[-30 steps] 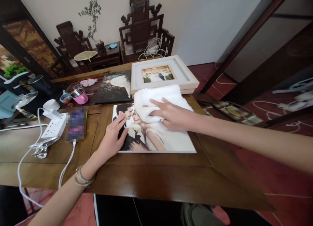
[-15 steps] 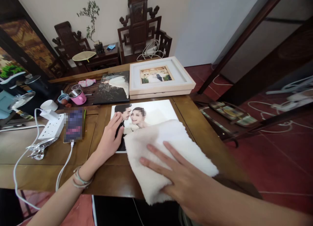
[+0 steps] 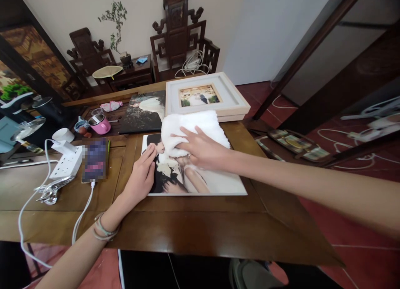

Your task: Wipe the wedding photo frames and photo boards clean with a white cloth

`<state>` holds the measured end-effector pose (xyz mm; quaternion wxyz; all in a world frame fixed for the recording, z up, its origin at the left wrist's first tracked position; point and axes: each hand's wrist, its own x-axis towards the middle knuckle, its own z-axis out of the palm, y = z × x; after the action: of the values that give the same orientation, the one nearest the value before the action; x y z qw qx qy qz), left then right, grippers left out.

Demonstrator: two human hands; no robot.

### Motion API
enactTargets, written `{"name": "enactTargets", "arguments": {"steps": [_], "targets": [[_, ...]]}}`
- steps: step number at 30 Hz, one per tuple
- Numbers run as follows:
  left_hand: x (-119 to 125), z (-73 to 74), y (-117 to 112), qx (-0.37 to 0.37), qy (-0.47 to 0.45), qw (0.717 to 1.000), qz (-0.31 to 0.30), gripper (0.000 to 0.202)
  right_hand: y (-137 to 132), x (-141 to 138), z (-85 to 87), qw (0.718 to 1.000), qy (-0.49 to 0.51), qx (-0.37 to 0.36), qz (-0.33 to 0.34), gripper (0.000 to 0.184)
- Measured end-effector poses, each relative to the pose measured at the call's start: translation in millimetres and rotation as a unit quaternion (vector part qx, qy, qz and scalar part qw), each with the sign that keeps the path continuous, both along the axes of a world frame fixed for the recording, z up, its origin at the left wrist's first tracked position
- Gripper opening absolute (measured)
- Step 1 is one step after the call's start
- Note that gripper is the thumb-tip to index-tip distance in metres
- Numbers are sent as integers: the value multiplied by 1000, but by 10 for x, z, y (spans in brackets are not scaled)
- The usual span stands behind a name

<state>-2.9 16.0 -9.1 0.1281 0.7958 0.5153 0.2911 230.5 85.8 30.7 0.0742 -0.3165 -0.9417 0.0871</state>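
Observation:
A wedding photo panel [image 3: 215, 184] lies flat on the wooden table, its lower half showing a white bouquet and gown. My left hand [image 3: 143, 172] rests with fingers flat on the panel's left edge. Over the upper part of the panel is a fluffy white towel [image 3: 208, 124], hiding most of the two faces. My right hand [image 3: 203, 149] presses the towel from above, its fingers bent and sunk into the pile, holding it. The towel's far edge reaches close to the white picture frame [image 3: 240, 99].
Behind the panel lies a dark photo panel [image 3: 137, 114]. To the left are a pink mug [image 3: 100, 125], a phone [image 3: 95, 159] on a charging cable, a white power strip [image 3: 67, 162] and a clear glass-like ornament [image 3: 51, 193]. The table's right edge [image 3: 300, 205] drops to a red floor.
My right hand has moved the towel away from me, from the panel's near right part to its upper part. The panel's lower half is now uncovered. My left hand has stayed put.

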Motion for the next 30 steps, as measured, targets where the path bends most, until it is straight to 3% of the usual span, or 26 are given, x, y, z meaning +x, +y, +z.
{"name": "enactTargets", "arguments": {"steps": [4,11,14,17,25,28,30], "targets": [[-11,-5,0,-4,-6,1000,-1,46,-212,15,-62,1000,-14,12,1,52],[-9,-13,7,-16,-10,1000,-1,49,-1221,153,-118,997,34,-44,62,44],[-1,-4,3,-20,-11,1000,0,50,-1378,170,-73,993,35,-72,84,37],[4,4,3,-21,-4,1000,1,50,-1205,107,-15,994,7,-81,74,42],[-5,-4,10,-12,0,1000,0,49,-159,-246,114,996,-81,-43,-17,69],[-7,-2,7,-12,2,1000,0,48,8,-294,115,997,-71,-28,-31,63],[-10,2,6,-12,0,1000,1,48,-32,-290,105,996,-76,-25,-37,63]]}}
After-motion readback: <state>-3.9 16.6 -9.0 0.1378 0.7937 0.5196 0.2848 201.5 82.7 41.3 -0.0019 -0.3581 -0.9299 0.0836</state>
